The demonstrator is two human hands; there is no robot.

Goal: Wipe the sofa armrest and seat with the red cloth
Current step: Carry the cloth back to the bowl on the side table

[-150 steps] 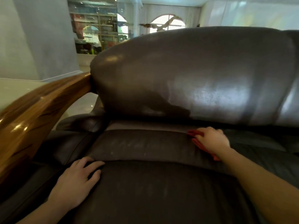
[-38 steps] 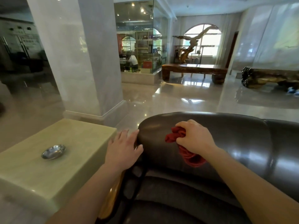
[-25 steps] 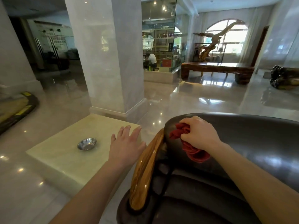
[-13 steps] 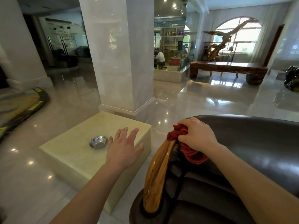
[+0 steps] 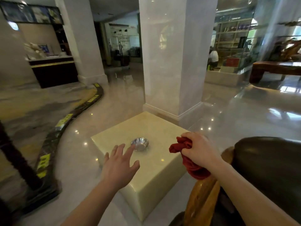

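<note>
Polished marble floor (image 5: 244, 115) fills most of the frame, throwing back ceiling lights, with a white square column (image 5: 172, 54) rising at centre and a dark reception counter (image 5: 53, 70) at the upper left. Below the column stands a pale stone block whose tabletop (image 5: 154, 128) carries a small metal dish (image 5: 139, 144). At the lower right sits the dark leather sofa (image 5: 267, 168), its wooden armrest (image 5: 200, 201) curving down beside it. The right hand (image 5: 200, 152) has its grip clenched around the bunched red cloth (image 5: 189, 157), held just above the armrest's top end. The left hand (image 5: 118, 165) hovers over the block's near edge, fingers spread, grip released, fingertips near the dish.
</note>
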